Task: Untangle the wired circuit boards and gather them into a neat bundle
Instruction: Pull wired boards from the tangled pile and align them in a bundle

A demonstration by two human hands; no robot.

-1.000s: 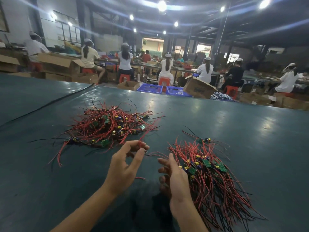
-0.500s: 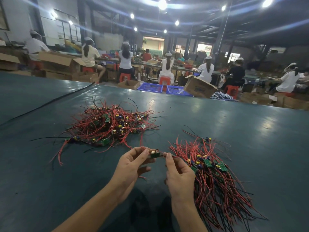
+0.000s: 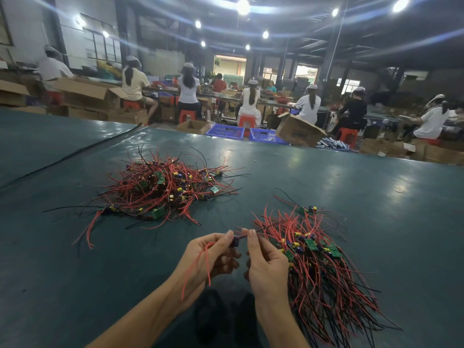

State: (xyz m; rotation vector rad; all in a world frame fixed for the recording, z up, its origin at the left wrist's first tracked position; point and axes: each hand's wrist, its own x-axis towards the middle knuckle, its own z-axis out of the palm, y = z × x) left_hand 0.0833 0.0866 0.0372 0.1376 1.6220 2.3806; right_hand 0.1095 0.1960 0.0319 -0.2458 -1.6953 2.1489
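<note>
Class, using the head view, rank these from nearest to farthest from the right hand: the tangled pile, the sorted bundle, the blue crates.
1. Sorted bundle, just right of the right hand.
2. Tangled pile, ahead and left.
3. Blue crates, past the table's far edge.

Table (image 3: pixel 351 187) dark teal. Tangle (image 3: pixel 163 187) and bundle (image 3: pixel 324 272) alike: wires (image 3: pixel 334 292) red, a few black; boards (image 3: pixel 310 243) green with yellow and dark-blue parts. Behind: crates (image 3: pixel 225 131) blue, stools (image 3: pixel 246 121) red, boxes (image 3: pixel 298 130) brown.
</note>
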